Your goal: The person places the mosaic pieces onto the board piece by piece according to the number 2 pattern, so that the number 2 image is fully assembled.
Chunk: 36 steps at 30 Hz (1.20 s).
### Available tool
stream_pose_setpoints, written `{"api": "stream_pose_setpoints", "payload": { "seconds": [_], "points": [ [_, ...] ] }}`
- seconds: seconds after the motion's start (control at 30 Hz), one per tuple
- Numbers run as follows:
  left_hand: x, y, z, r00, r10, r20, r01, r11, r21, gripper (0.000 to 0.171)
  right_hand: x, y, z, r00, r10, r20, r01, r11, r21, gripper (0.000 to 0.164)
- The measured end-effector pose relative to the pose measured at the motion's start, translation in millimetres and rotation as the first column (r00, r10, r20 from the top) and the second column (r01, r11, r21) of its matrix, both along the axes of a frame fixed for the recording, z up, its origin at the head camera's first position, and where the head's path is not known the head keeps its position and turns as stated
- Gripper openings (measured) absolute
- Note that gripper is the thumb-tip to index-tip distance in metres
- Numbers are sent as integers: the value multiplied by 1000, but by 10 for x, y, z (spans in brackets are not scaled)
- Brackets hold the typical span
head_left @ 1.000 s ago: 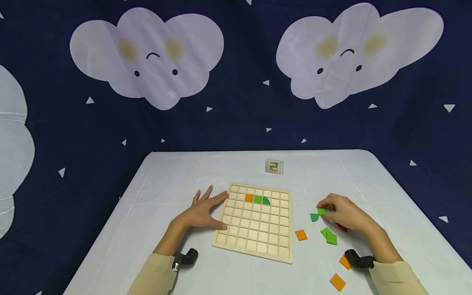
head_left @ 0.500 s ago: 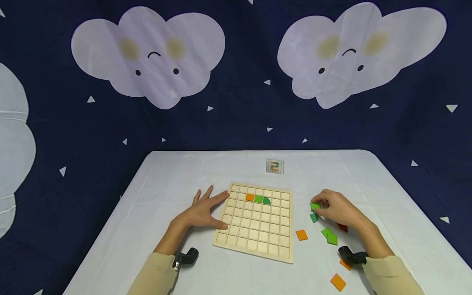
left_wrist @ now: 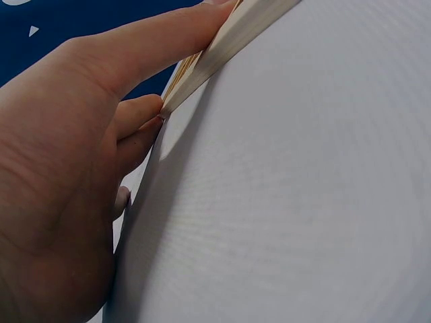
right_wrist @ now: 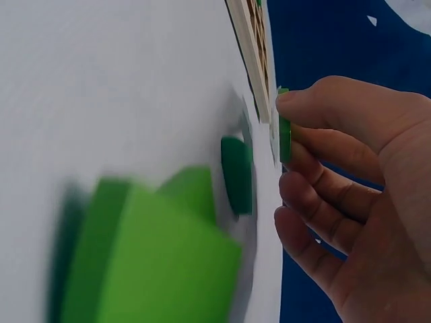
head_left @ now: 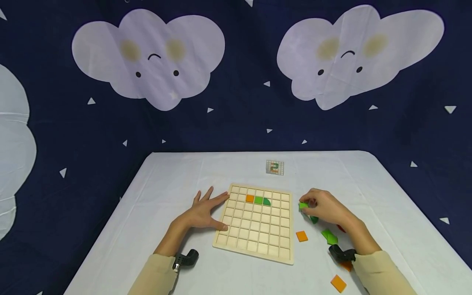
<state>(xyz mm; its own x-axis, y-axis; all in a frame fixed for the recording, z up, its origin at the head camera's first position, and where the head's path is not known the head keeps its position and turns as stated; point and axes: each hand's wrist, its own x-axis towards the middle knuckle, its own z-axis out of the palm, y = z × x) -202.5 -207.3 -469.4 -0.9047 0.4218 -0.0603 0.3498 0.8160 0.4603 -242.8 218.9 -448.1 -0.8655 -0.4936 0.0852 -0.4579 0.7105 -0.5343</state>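
My left hand (head_left: 201,212) is spread at the left edge of the wooden grid board (head_left: 254,248), its thumb and index finger touching the rim. In the right wrist view, my right hand (right_wrist: 363,161) pinches a light green tile (right_wrist: 285,138) between thumb and fingers. The head view shows that hand just right of the board. In the board's second row sit an orange square (head_left: 250,198), a light green square (head_left: 259,200) and a dark green quarter-round (head_left: 266,201), side by side. Another dark green quarter-round (right_wrist: 236,176) lies on the table below the right hand.
Light green tiles (head_left: 330,237) overlap on the table right of the board. Orange squares lie nearby, one (head_left: 302,236) beside the board and another (head_left: 338,283) nearer the front. A red piece (head_left: 341,228) is partly behind the right wrist. A small pattern card (head_left: 275,167) stands beyond the board.
My right hand has moved left toward the board with the light green tile between its fingers. The left hand and the pieces on the board stay in place.
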Motion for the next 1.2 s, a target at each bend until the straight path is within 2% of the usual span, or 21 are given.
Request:
{"api": "stream_pose_setpoints", "payload": {
  "seconds": [0.57, 0.87, 1.2],
  "points": [
    [-5, -5, -15, 1000, 2, -11, -2, 1000, 1, 111, -33, -339, -29, 996, 86, 2, -86, 996, -25, 26],
    [2, 7, 13, 1000, 2, -9, -1, 1000, 9, 111, -74, -516, 70, 994, 104, -11, -104, 994, -32, 28],
    [-12, 22, -10, 1000, 17, 0, -17, 1000, 15, 112, -101, -648, 57, 992, 126, 7, -125, 992, -15, 27]
  ]
}}
